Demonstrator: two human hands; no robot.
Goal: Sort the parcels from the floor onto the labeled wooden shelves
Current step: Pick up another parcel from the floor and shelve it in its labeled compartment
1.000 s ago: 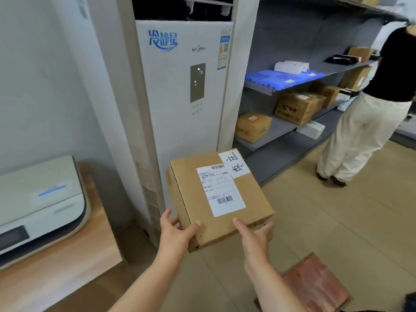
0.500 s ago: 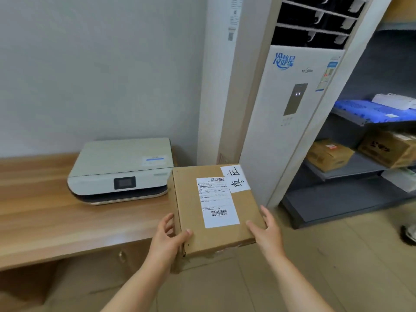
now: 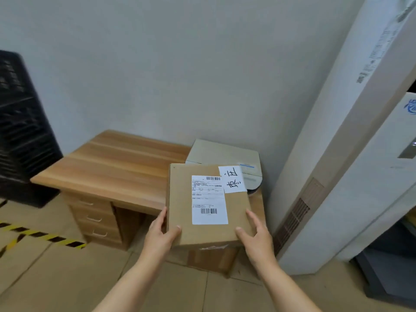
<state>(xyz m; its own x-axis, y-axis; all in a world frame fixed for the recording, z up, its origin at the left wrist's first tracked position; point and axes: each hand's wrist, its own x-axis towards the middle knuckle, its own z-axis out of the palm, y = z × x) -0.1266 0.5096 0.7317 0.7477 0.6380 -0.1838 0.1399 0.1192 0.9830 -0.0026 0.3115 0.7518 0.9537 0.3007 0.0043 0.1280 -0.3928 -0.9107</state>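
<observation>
Forearms rise from the bottom edge of the frame, and between them the left hand [image 3: 161, 233] and the right hand [image 3: 256, 235] carry a flat cardboard parcel [image 3: 208, 206] at lower centre, clear of the floor. Each hand clamps a near corner: a thumb lies on the top face, and the fingers [image 3: 162, 216] wrap the side and go under, so both hands are closed on the box. A printed shipping label [image 3: 208, 199] sits in the middle of its top, and a handwritten white slip [image 3: 233, 179] lies at its upper right corner.

Just behind the parcel, at centre frame, stands a wooden desk with drawers; its tabletop [image 3: 117, 163] is bare on the left, and a white printer [image 3: 227, 154] rests on its right end, partly hidden by the box. A black crate stack [image 3: 20, 131] fills the left edge, with yellow-black floor tape [image 3: 42, 236] below it. A tall white air conditioner [image 3: 360, 154] runs up the right side.

Compared with a second ago, the view has swung left: the grey shelves with their boxes and the other person have dropped out of sight, and the desk corner now fills the middle. The grip is unchanged. In my judgement the person is turning with the parcel to find the shelf that matches the slip; placing is not yet begun.
</observation>
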